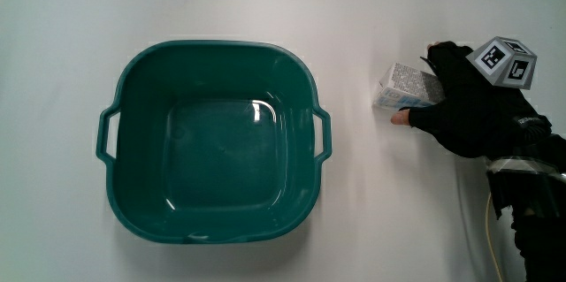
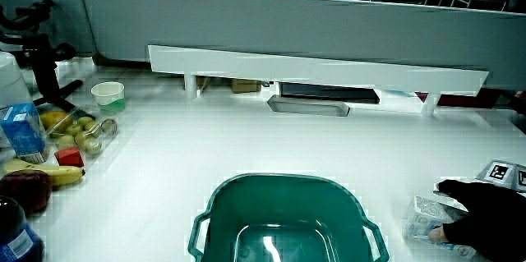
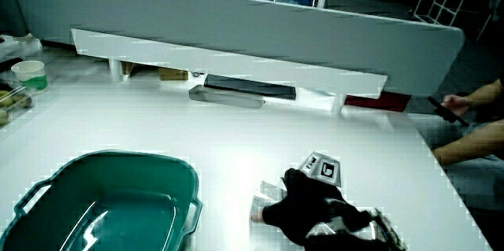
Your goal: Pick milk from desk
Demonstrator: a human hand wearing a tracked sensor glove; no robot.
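Observation:
A small milk carton (image 1: pixel 402 87) lies on the white table beside the green basin (image 1: pixel 133 141). The gloved hand (image 1: pixel 460 105) is wrapped around the carton, thumb on its near side and fingers curled over it. In a side view the carton (image 2: pixel 423 217) shows between the basin (image 2: pixel 218 213) and the hand (image 2: pixel 485 217). Another side view has the hand (image 3: pixel 315 204) covering most of the carton (image 3: pixel 268 196), which rests on the table.
The basin (image 3: pixel 55 188) holds nothing. At the table's edge stand fruit in a clear box (image 2: pixel 78 126), a paper cup (image 2: pixel 108 95), a blue carton (image 2: pixel 23 131), a banana and apple (image 2: pixel 37 180). A white shelf (image 2: pixel 316 69) runs along the partition.

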